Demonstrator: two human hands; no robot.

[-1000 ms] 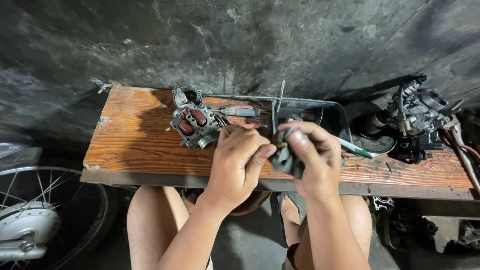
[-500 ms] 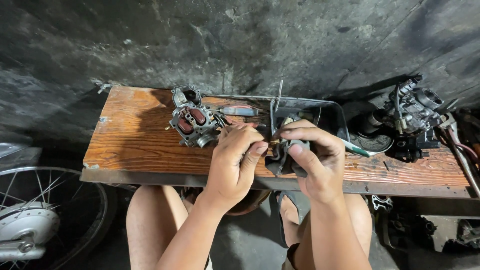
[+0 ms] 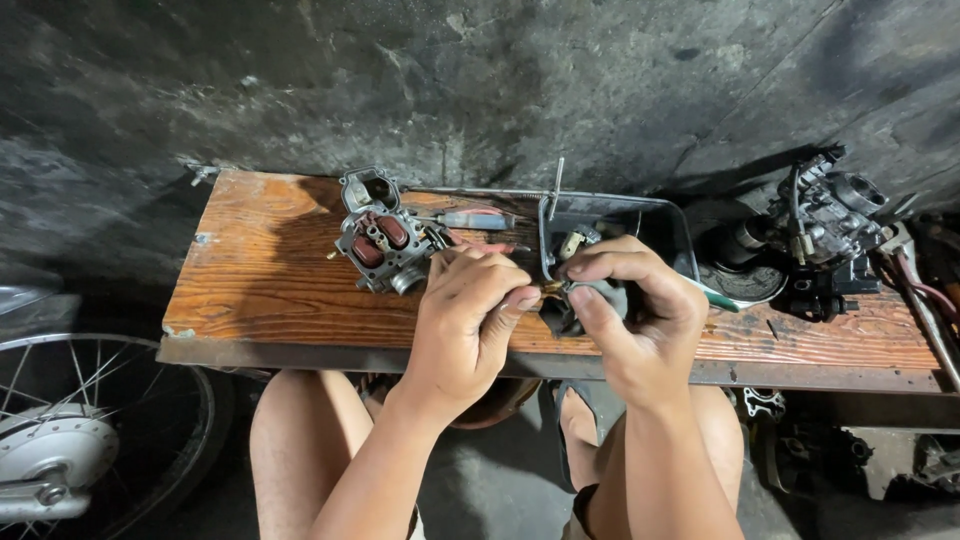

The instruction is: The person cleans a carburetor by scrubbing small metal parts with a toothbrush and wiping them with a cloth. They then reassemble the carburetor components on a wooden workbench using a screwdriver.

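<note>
Head view: your left hand [image 3: 470, 320] pinches a small brass part [image 3: 553, 287] between thumb and fingertip, closed tight on it, just above the front half of the bench [image 3: 260, 290]. Your right hand [image 3: 630, 310] is curled shut around a dark metal piece [image 3: 560, 315] with a grey rag [image 3: 605, 298] bunched against it; the brass part meets that piece right between your two hands. Keep both wrists low and near the wood so the small part cannot drop far if it slips, and steady the dark piece with the right while only the left fingertips turn or press. I judge the brass part is easy to lose here, so work over the board, not over your knees.

The bench is a worn wooden plank with a metal edge, set against a rough dark concrete wall. On it lie an open carburettor body [image 3: 385, 240], a screwdriver [image 3: 475, 218], and a dark metal tray [image 3: 620, 225] just behind your right hand. A second carburettor [image 3: 825, 215] sits at the far right end. A spoked wheel [image 3: 90, 440] stands on the floor at the left, below the bench
</note>
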